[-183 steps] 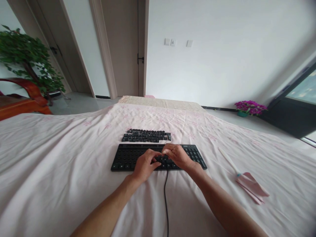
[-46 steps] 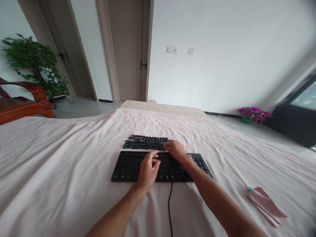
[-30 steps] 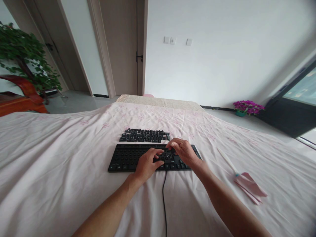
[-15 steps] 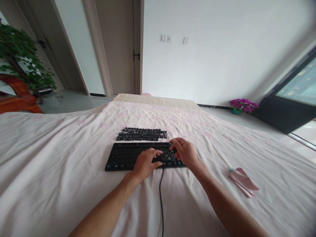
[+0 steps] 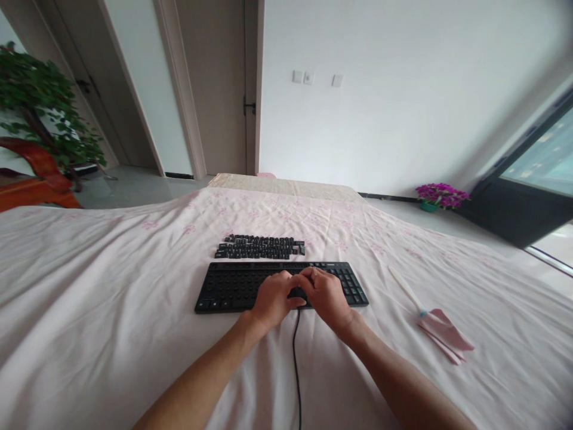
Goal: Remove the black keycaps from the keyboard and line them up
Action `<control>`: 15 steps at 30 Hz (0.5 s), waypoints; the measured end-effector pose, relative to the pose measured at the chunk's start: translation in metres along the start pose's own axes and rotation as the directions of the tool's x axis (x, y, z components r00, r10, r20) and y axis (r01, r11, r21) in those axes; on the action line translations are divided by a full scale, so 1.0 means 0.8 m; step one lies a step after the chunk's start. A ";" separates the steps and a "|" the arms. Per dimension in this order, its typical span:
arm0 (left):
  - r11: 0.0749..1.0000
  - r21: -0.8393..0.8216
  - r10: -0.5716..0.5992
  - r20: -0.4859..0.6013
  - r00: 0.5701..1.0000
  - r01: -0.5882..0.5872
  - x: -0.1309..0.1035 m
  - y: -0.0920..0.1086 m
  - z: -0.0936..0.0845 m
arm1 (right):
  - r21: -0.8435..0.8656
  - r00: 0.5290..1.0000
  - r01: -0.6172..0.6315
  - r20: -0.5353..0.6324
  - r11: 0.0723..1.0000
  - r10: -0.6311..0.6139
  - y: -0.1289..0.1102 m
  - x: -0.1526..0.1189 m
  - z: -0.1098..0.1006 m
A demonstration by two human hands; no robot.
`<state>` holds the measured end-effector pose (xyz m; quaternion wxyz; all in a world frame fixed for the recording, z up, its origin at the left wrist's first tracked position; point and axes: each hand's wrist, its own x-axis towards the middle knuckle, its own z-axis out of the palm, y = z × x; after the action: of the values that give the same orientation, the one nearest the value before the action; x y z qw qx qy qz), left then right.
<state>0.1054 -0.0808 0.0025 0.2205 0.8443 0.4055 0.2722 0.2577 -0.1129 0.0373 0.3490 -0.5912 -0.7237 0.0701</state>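
A black keyboard (image 5: 221, 289) lies flat in front of me. The main area on its left shows small bare stems, while the number pad on the right has its keycaps on. My left hand (image 5: 275, 298) rests over the middle of it, thumb apart from the bent fingers, tips partly hidden. Beside it, my right hand (image 5: 326, 295) is closed, its fingertips pressed down at the keyboard and touching my left fingers. A thin wire keycap puller (image 5: 314, 272) pokes up from the right hand; its lower end is hidden. Loose black keycaps (image 5: 262, 247) lie in rows behind the keyboard.
A black cable (image 5: 296, 364) runs from the keyboard towards me across the pink-white floral cloth (image 5: 111, 334). To the right lies a white stick with pink cloth flaps (image 5: 445, 334). Beyond stand purple flowers (image 5: 441, 195), a wooden chair (image 5: 36, 173) and a leafy plant (image 5: 45, 107).
My right hand has moved left and down from the keyboard's right part to meet my left hand, keeping the wire puller. The number pad now shows. The view has tilted slightly.
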 end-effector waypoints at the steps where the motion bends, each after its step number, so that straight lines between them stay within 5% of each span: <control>1: 1.000 0.025 0.003 -0.003 1.000 -0.003 0.003 0.003 0.002 | -0.014 1.000 0.031 0.004 0.999 -0.030 0.000 0.000 0.001; 5: 0.995 0.094 -0.018 -0.042 0.999 0.022 0.010 0.016 0.011 | 0.040 0.992 0.121 0.020 0.992 -0.122 0.019 0.002 0.010; 10: 0.990 0.142 0.035 -0.087 0.996 -0.022 0.003 0.022 0.021 | 0.139 0.971 0.232 -0.098 0.963 -0.220 0.045 0.004 0.027; 15: 0.983 0.176 0.061 -0.101 0.993 -0.042 0.000 0.019 0.032 | 0.141 0.961 0.212 -0.211 0.967 -0.180 0.043 -0.001 0.030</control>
<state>0.1303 -0.0935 -0.0075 0.1170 0.8549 0.4169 0.2857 0.2714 -0.0958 0.0015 0.4709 -0.4899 -0.7328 0.0350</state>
